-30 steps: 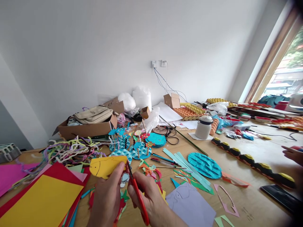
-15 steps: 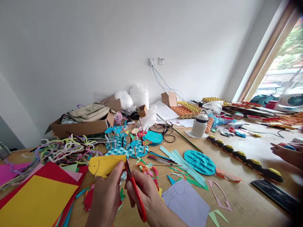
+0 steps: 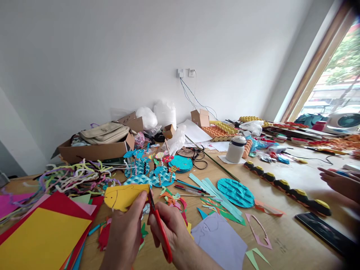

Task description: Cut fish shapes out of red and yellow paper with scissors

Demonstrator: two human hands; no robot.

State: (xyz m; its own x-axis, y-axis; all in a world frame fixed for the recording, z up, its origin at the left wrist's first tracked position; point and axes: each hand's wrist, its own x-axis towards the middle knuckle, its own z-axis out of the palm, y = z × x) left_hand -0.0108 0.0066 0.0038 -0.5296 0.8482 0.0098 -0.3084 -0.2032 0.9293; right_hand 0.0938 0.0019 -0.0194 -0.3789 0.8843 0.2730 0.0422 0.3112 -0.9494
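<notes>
My left hand (image 3: 125, 228) pinches a piece of yellow paper (image 3: 120, 197) between thumb and fingers; a fish outline with an eye is drawn on it. In my right hand (image 3: 171, 228) is a pair of scissors (image 3: 163, 236) with red handles, its blades upright at the paper's right edge. How far apart the blades stand is hard to see. Under and beside my hands lie red paper cut-outs (image 3: 103, 238) and coloured scraps. To the right of my right hand rests a lilac sheet (image 3: 221, 240) with a pencilled fish on it.
Coloured paper sheets (image 3: 42, 240) are stacked at left, below tangled pipe cleaners (image 3: 81, 176). Blue wave bases with paper fish (image 3: 160, 176) stand ahead. Rightward are a blue textured disc (image 3: 235, 192), a black-and-yellow egg-carton strip (image 3: 281, 184), a phone (image 3: 323, 232) and another person's hand (image 3: 339, 182).
The view has shifted very slightly, moving the tabletop things a little left. My hands, the scissors and the yellow paper keep almost the same pose.
</notes>
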